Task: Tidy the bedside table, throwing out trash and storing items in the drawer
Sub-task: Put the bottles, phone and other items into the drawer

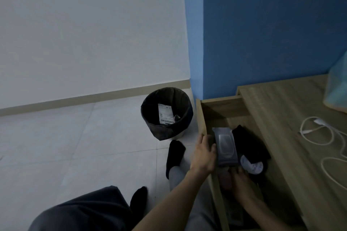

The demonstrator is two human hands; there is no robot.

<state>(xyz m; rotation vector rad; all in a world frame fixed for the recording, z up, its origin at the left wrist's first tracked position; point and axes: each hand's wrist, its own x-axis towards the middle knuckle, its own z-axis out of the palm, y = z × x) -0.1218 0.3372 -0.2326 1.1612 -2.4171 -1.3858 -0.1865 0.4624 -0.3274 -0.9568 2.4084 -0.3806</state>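
The wooden drawer (pixel 203 116) of the bedside table (pixel 293 118) is pulled out. Over it is a grey wet-wipes pack (pixel 225 146). My left hand (pixel 203 154) grips the pack's left edge, thumb on top. My right hand (pixel 242 184) is lower in the drawer, its fingertips at the pack's near end; blur and dim light hide how they lie. A black cloth (pixel 249 146) with a white round patch (pixel 251 165) lies in the drawer to the right of the pack.
A white cable (pixel 323 137) lies coiled on the tabletop. A pale blue object (pixel 336 90) stands at the right edge. A black-lined bin (pixel 167 112) with white paper inside stands on the tiled floor left of the drawer. My legs and black socks are beside it.
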